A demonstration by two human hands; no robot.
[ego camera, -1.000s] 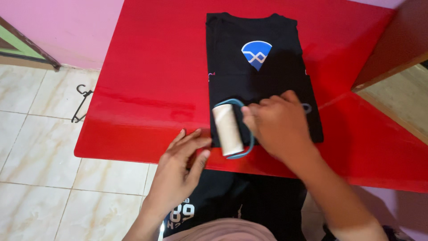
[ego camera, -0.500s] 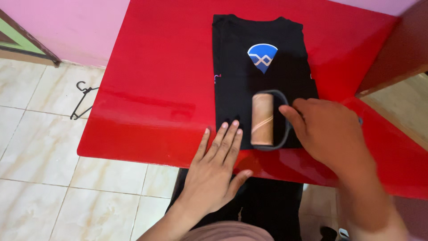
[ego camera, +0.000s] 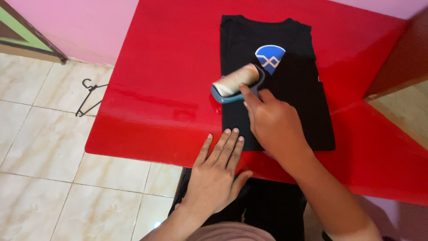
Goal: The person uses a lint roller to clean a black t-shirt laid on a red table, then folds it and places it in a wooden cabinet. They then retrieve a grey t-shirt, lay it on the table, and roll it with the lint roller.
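Glossy red bench (ego camera: pixel 156 89) bearing a folded black T-shirt (ego camera: pixel 294 98) beneath the right grip (ego camera: pixel 272 125); left grip (ego camera: pixel 218 169) flat on its near edge.

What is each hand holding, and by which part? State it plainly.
The right hand holds the lint roller by its blue handle, the roll lying on the black T-shirt. The left hand holds nothing; it lies flat on the red table.
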